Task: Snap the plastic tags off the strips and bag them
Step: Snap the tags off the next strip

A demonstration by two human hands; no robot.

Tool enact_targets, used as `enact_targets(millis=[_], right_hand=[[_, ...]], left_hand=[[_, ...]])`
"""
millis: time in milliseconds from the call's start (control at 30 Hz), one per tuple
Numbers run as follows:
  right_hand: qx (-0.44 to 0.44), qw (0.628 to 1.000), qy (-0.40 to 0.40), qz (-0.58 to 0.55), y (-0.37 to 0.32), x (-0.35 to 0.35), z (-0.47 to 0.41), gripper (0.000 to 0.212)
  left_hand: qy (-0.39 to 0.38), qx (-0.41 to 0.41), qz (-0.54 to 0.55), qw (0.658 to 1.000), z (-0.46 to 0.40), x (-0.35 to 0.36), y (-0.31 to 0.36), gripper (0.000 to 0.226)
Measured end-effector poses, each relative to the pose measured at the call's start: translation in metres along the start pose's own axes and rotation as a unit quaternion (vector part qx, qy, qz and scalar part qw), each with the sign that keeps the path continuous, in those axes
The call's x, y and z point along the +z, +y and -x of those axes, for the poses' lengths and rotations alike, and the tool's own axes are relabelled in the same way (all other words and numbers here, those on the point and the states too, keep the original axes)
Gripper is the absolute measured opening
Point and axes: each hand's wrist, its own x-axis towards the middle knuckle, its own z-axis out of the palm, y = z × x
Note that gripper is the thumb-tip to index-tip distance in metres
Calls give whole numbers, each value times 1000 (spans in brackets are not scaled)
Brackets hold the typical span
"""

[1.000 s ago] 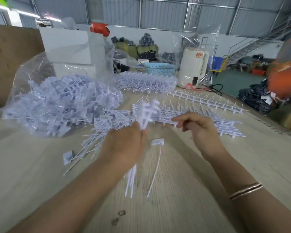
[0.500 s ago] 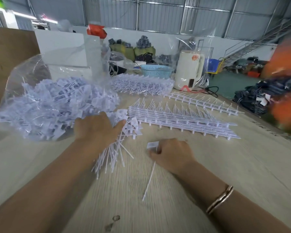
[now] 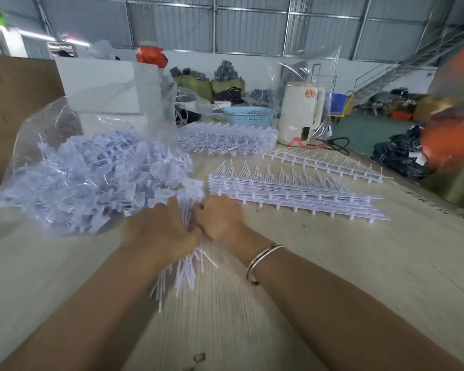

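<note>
Both hands meet on a bundle of loose white tags (image 3: 189,263) just in front of the clear bag (image 3: 65,156), at its open right-hand corner. Left hand (image 3: 161,231) wraps the bundle from the left, fingers curled round the stems; right hand (image 3: 220,216) closes on the same bundle from the right, fingers curled in against it, knuckles up. The two hands touch each other at the bundle. Flat tag heads stick up past the fingers toward the bag mouth; thin tails fan out below the wrists onto the wooden table (image 3: 359,277), ends splayed and uneven. Bag lies on its side, packed with tags of the same kind, the plastic rising in folds behind it. Right of the bag, well clear of the hands: a stack of uncut strips (image 3: 292,191) lying flat, tags attached along each strip. Beyond that stack, a single separate strip (image 3: 327,162) lies nearer the far edge. Behind the bag to the right, a second clear bag of strips (image 3: 225,139), a blue basket (image 3: 248,116) behind that, and a cream kettle (image 3: 302,113) beside the basket. White boxes (image 3: 97,87) stand directly behind the bag. A metal bangle (image 3: 263,259) sits on the right wrist. Slight motion blur at the frame's right edge.
</note>
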Motion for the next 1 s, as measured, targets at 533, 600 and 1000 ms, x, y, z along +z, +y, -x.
enact_targets(millis=[533,600,1000], right_hand=[[4,988,42,149,123,-32,-15,39],[1,981,19,193,133,-28,-22,49],[-63,967,203,139,127,-73,-37,25]], left_hand=[[56,233,-39,970,8,36,23,46],[50,221,-45,973,2,39,17,43],[168,285,78,941,12,15,30,54]])
